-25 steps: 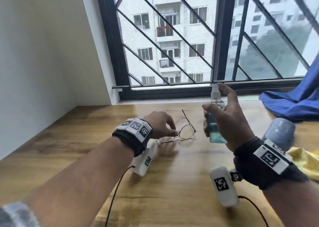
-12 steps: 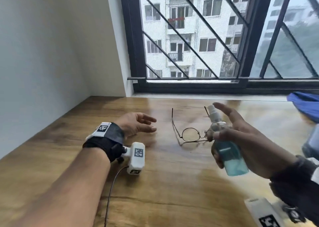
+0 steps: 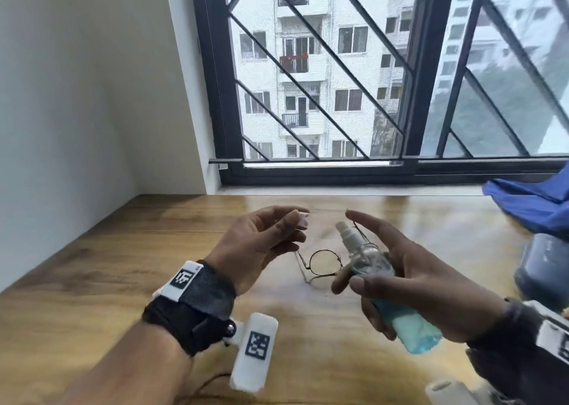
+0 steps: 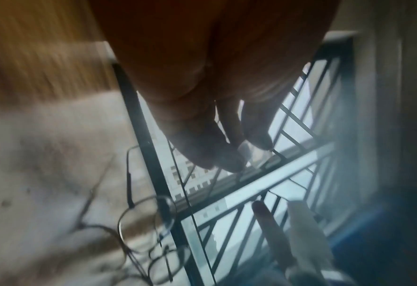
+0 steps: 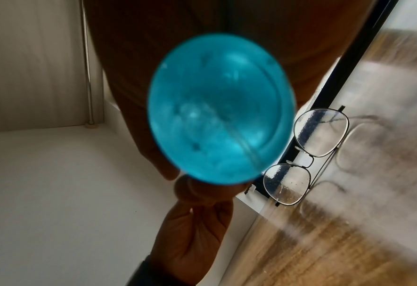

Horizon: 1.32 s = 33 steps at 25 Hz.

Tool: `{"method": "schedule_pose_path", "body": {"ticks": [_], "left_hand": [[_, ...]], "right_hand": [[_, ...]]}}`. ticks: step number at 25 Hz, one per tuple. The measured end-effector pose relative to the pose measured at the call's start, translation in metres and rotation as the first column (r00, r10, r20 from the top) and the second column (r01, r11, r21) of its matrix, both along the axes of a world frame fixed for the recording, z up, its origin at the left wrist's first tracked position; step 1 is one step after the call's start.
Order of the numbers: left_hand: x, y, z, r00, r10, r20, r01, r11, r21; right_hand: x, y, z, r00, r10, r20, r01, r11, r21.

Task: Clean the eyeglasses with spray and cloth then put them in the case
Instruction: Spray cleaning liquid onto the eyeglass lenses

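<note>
Thin wire-framed eyeglasses point(image 3: 325, 261) lie unfolded on the wooden table point(image 3: 129, 269), their lenses point(image 5: 319, 133) speckled with droplets. My right hand point(image 3: 366, 297) grips a clear spray bottle of blue liquid point(image 3: 409, 327), tilted with its white nozzle point(image 3: 345, 230) toward the window; the index finger stretches out beside the nozzle. My left hand point(image 3: 300, 223) is raised left of the nozzle and pinches a small clear cap point(image 4: 246, 150) between thumb and fingertips. The glasses point(image 4: 146, 222) sit below and between both hands. A yellow cloth is out of sight.
A grey-blue glasses case point(image 3: 542, 269) sits at the right edge of the table. Blue fabric point(image 3: 535, 204) lies at the back right by the window sill point(image 3: 338, 189). A white wall point(image 3: 77, 112) borders the table on the left.
My left hand has risen off the table and come in beside the nozzle. The right hand has brought the bottle nearer and lower, over the glasses. The camera has swung left.
</note>
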<state>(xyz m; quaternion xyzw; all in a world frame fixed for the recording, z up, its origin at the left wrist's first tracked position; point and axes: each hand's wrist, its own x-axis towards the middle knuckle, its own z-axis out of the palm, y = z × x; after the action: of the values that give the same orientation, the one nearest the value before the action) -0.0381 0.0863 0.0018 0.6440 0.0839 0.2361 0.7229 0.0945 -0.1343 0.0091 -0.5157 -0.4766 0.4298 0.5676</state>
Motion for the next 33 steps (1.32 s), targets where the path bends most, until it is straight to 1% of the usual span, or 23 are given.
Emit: {"method": "schedule_pose_path", "body": {"ticks": [2,5,9,13,16,19,21,22,24,26,27,29,31,33], "left_hand": [[0.003,-0.015,-0.001,0.997,-0.063,0.038,0.060,0.996,0.067],[0.004,-0.026,-0.003,0.991,-0.111,0.068,0.100,0.984,0.147],[0.003,-0.030,-0.003,0.993,-0.097,0.071,0.081,0.976,0.203],[0.005,-0.035,-0.003,0.991,-0.084,0.102,0.066,0.983,0.170],[0.008,-0.039,-0.006,0.988,-0.076,0.131,0.059,0.990,0.131],[0.011,-0.044,-0.007,0.982,-0.094,0.164,0.078,0.992,0.104],[0.009,-0.045,-0.006,0.978,-0.111,0.177,0.092,0.990,0.110],[0.009,-0.045,-0.005,0.978,-0.112,0.177,0.091,0.989,0.120],[0.010,-0.045,-0.003,0.981,-0.088,0.171,0.068,0.990,0.122],[0.013,-0.042,-0.003,0.985,-0.053,0.164,0.037,0.995,0.095],[0.012,-0.039,-0.003,0.987,-0.025,0.160,0.011,0.996,0.089],[0.010,-0.029,-0.004,0.988,0.029,0.150,-0.040,0.996,0.075],[0.006,-0.019,-0.004,0.987,0.082,0.136,-0.089,0.995,0.047],[0.005,-0.013,-0.004,0.986,0.113,0.121,-0.118,0.992,0.039]], "right_hand": [[0.000,-0.001,-0.001,0.998,0.051,0.023,-0.050,0.999,-0.014],[0.001,-0.001,-0.003,0.994,0.095,0.045,-0.093,0.995,-0.041],[-0.001,0.000,-0.001,0.993,0.097,0.068,-0.094,0.995,-0.042],[-0.003,-0.002,0.002,0.994,0.072,0.084,-0.069,0.997,-0.037],[-0.008,-0.002,0.005,0.995,0.082,0.051,-0.081,0.996,-0.024],[-0.011,-0.006,0.011,0.994,0.110,-0.023,-0.110,0.994,-0.018],[-0.012,-0.006,0.012,0.993,0.119,-0.014,-0.119,0.993,-0.004],[-0.011,-0.005,0.011,0.995,0.096,0.014,-0.096,0.995,0.006],[-0.002,-0.001,0.006,0.999,-0.002,0.048,0.001,1.000,0.026],[0.015,-0.001,0.004,0.982,-0.184,0.034,0.182,0.982,0.047],[0.027,-0.001,0.005,0.957,-0.289,0.028,0.286,0.956,0.067],[0.053,-0.006,0.008,0.880,-0.474,0.016,0.470,0.877,0.101],[0.076,-0.010,0.008,0.813,-0.582,0.019,0.575,0.807,0.133],[0.093,-0.013,0.002,0.750,-0.656,0.090,0.637,0.752,0.169]]}}
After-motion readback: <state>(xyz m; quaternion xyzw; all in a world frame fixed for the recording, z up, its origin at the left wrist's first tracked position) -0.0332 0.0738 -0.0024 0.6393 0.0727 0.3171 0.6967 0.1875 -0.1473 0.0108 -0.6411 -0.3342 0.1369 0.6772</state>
